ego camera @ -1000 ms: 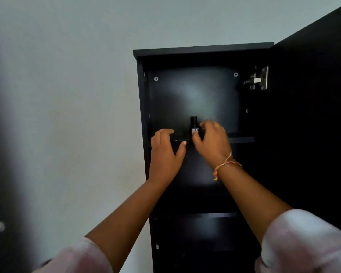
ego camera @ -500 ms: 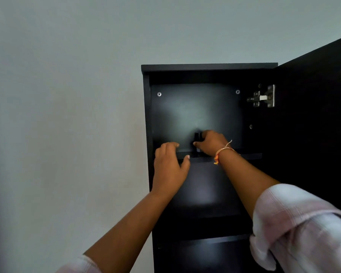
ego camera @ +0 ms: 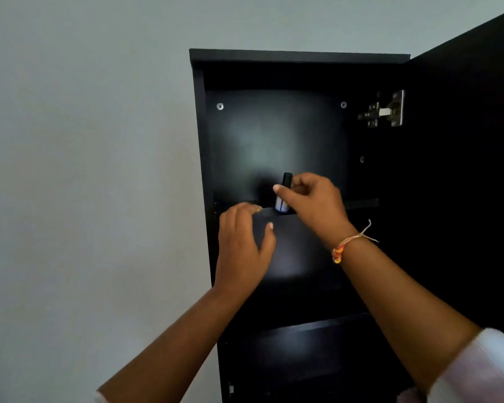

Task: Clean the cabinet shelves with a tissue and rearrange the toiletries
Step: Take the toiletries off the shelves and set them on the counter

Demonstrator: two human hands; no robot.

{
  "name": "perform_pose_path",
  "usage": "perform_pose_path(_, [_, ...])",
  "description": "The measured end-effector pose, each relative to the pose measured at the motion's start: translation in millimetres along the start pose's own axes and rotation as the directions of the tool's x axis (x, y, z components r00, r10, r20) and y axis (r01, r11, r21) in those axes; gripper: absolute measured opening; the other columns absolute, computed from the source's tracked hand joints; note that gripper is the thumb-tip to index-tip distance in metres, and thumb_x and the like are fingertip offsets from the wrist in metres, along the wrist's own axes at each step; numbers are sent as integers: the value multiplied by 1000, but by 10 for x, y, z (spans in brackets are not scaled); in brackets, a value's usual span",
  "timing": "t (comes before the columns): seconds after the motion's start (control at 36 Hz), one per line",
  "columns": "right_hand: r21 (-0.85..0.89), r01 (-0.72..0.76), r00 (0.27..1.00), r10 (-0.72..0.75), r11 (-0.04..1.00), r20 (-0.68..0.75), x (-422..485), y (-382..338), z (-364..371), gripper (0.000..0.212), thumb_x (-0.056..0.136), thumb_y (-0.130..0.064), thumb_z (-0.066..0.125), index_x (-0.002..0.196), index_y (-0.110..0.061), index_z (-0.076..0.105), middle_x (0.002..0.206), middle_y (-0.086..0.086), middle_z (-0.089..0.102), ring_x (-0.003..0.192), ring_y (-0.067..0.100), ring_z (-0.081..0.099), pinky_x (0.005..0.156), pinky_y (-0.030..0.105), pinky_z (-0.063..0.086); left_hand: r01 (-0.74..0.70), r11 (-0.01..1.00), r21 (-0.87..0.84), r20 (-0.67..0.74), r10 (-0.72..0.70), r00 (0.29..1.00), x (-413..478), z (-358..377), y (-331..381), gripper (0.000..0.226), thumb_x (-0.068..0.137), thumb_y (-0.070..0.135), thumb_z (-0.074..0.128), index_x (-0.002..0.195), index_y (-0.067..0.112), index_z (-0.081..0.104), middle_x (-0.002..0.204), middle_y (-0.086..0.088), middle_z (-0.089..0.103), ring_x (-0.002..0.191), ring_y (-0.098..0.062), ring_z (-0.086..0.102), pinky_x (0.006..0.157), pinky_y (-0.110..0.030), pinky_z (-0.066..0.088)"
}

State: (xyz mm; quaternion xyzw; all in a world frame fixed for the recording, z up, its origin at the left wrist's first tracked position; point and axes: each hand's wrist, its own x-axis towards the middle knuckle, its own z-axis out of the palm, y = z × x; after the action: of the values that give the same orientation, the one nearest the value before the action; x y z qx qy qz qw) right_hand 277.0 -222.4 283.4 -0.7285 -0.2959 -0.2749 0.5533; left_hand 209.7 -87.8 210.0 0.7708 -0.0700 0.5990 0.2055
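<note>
At shelf edge (ego camera: 361, 203), right hand (ego camera: 314, 205) pinches bottle (ego camera: 284, 193)

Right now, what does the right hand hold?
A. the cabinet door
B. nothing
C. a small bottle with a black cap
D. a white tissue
C: the right hand grips a small bottle with a black cap, at the front edge of the top shelf, while the left hand is open and empty.
</note>
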Motion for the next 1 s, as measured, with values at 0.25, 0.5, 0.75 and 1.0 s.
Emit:
perform_pose_path(0.25, [124, -31, 999, 28, 992, 24, -966, 520, -21, 27, 77, -44, 74, 65, -24, 60, 58, -13, 63, 54, -6, 56, 56, 10, 42, 107, 992, -64, 161, -96, 982, -676, 87, -1, 32, 87, 27, 59, 116, 15, 52, 118, 6, 49, 111, -8, 45, 92, -13, 38])
perform_pose_path(0.5, [8, -388, 903, 378, 922, 206, -1929, 1418, 145, 20, 77, -43, 77, 68, -29, 65, 67, -22, 66, 64, -10, 61, 60, 4, 44, 325, 945, -36, 426, -280, 860, -1851, 244, -62, 31, 89, 27, 62, 117, 16, 53, 117, 7, 50, 109, -8, 46, 88, -11, 39])
perform_pose_path(0.75, [-265, -569, 697, 628, 778, 346, -3159, 2221, 316, 35, 80, -31, 78, 56, -16, 58, 52, -12, 60, 52, -3, 54, 54, 14, 41, 473, 879, 56, 616, -404, 677, -3246, 133, -80, 25, 91, 21, 59, 114, 14, 53, 113, 1, 52, 105, -18, 52, 88, -37, 51])
perform_pose_path(1.0, [-545, -552, 451, 775, 632, 442, -4293, 2717, 436, 13, 79, -22, 76, 87, -12, 75, 86, 9, 74, 82, 27, 69, 76, 38, 55, 601, 742, 296, 710, -592, 381, -4451, -219, -80, 19, 92, 24, 56, 109, 18, 60, 104, -2, 58, 97, -19, 54, 86, -33, 47])
